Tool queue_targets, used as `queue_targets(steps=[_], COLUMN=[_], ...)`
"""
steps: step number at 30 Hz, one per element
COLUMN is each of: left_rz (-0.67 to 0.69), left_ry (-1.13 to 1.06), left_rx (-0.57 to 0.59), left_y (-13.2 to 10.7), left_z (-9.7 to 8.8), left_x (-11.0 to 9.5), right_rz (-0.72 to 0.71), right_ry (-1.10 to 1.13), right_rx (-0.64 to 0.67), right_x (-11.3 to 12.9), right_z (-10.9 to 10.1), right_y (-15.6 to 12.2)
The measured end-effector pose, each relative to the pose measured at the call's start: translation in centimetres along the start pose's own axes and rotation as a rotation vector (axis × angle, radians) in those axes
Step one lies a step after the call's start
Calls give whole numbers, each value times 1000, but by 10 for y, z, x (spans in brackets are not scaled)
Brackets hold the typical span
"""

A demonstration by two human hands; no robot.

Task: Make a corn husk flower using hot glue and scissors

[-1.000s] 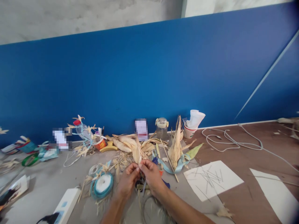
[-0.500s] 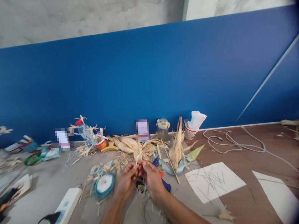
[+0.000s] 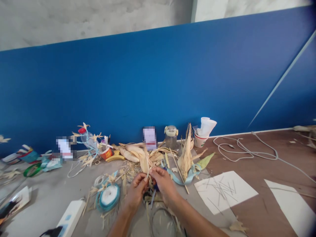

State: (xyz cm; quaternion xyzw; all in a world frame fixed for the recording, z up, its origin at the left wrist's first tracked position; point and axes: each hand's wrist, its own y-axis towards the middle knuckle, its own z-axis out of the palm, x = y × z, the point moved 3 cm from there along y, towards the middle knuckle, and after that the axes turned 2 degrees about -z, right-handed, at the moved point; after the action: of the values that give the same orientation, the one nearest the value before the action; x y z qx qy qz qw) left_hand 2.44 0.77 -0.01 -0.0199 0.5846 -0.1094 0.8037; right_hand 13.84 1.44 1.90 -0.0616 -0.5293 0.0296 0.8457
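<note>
Fingertips of both hands meet low in the middle of the view, thumbs against forefingers, pinching a pale, narrow piece of dried husk (image 3: 148, 173) between them. Left hand (image 3: 135, 190) grips it from the left, a little lower, its remaining fingers curled inward; right hand (image 3: 165, 185) grips it from the right with the thumb and forefinger tips, and its other fingers are mostly hidden, so how they are bent I cannot tell. The piece stands roughly upright above the table (image 3: 195, 212), just in front of a heap of husks (image 3: 133, 153), and against that similar colour its upper end is hard to make out. Below the hands a dark, thin ring (image 3: 161, 208) lies on the tabletop. Left of the left hand sits a roll of teal ribbon (image 3: 109, 197), with husk scraps around it, and nearer the bottom edge a white power strip (image 3: 72, 215). Beyond the right hand a tall husk bundle (image 3: 185, 161) rises beside a thin stick (image 3: 177, 166), with light-blue ribbon (image 3: 190, 176) at its base; farther right a white sheet (image 3: 209, 196) bears scattered dark, thin lengths. At the back, along the blue partition (image 3: 148, 82), stand a clear jar (image 3: 171, 141) and a paper cup (image 3: 200, 141) stuffed with white paper.
</note>
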Motion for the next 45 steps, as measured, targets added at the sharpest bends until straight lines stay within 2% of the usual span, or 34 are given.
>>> queue_targets(steps=[9, 16, 23, 31, 36, 40, 42, 45], left_rz=[-26, -43, -51, -63, -48, -48, -51, -65], left_ry=[-89, -148, -131, -154, -142, -211, -252, -265], left_rx=[-22, 33, 64, 69, 47, 48, 26, -9], left_y=[-2, -5, -6, -7, -6, -5, -5, -5], left_z=[4, 8, 6, 8, 5, 2, 2, 2], left_x=[-3, -6, -5, -8, -7, -5, -5, -6], right_rz=[25, 257, 431, 475, 448, 420, 405, 362], right_ry=[47, 317, 334, 292, 284, 312, 343, 397], right_rx=[-33, 48, 71, 25, -4, -36, -16, 104], right_x=[3, -2, -6, -14, -22, -18, -11, 0], right_z=[-1, 4, 5, 6, 5, -1, -3, -2], right_y=[1, 0, -1, -2, 0, 4, 4, 2])
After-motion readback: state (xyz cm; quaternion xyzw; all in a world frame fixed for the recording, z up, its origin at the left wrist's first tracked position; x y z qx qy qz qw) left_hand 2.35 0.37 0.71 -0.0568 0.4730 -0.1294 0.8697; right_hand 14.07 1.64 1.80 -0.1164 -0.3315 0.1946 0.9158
